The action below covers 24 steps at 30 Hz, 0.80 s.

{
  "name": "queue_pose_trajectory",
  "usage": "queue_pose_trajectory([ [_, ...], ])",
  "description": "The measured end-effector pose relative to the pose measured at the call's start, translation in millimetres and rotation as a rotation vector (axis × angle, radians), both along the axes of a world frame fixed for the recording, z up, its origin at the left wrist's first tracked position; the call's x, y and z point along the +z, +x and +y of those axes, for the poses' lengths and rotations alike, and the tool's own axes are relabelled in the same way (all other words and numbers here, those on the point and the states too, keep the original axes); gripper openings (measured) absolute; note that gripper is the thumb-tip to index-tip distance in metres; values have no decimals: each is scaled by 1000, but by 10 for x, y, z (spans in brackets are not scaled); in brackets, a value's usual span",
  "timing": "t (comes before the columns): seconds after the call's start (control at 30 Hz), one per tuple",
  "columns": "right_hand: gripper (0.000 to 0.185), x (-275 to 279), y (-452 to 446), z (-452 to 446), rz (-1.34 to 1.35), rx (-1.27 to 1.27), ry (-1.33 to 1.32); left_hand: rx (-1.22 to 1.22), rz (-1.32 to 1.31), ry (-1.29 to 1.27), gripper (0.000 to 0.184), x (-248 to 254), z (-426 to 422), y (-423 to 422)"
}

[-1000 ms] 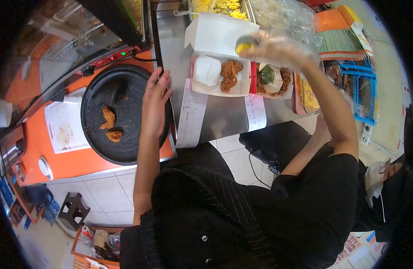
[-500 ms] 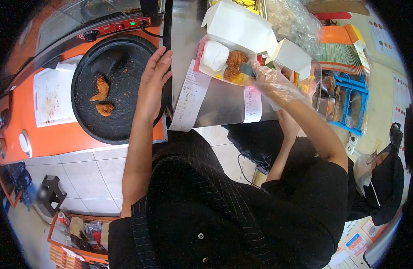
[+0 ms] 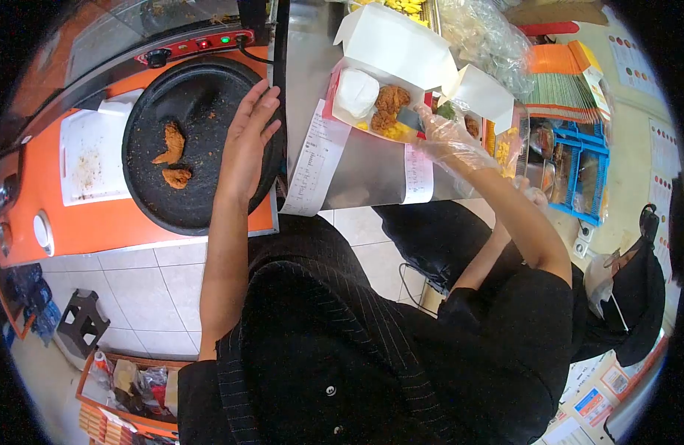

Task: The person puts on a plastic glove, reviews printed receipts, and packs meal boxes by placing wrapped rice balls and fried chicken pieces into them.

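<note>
On the grey steel table (image 3: 372, 178), newly added yellow pieces (image 3: 395, 130) are filling out a white cardboard box (image 3: 398, 48), gloved right hand (image 3: 449, 141) clamping a grey scoop (image 3: 409, 119), bare left hand (image 3: 245, 144) holding fingers apart.

A specked white tray (image 3: 93, 170) lies on the orange tabletop (image 3: 90, 227), near a round white object (image 3: 42, 233), possibly a lid, though it is too small to be sure. A dark stool (image 3: 81, 315) stands on the tiled floor (image 3: 160, 289). Stacked orange-and-green packaging (image 3: 564, 81) sits just beside a blue rack (image 3: 577, 174).

Two food boxes (image 3: 398, 43), two receipts (image 3: 309, 169)
</note>
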State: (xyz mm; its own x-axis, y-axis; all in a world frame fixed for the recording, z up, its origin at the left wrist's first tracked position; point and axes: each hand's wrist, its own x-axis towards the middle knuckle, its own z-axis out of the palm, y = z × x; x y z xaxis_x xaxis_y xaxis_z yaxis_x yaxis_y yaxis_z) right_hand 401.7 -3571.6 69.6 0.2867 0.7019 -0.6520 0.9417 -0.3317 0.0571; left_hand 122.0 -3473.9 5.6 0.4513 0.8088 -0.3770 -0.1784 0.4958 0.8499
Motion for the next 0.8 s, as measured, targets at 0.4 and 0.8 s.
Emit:
queue_pose_trajectory([
  [0.4,57,-52,93,-88,73,-198,131,10,3,21,51,59,54,-79],
  [0.8,39,-796,1402,1471,693,-107,767,-7,-6,4,54,81,-17,-67],
])
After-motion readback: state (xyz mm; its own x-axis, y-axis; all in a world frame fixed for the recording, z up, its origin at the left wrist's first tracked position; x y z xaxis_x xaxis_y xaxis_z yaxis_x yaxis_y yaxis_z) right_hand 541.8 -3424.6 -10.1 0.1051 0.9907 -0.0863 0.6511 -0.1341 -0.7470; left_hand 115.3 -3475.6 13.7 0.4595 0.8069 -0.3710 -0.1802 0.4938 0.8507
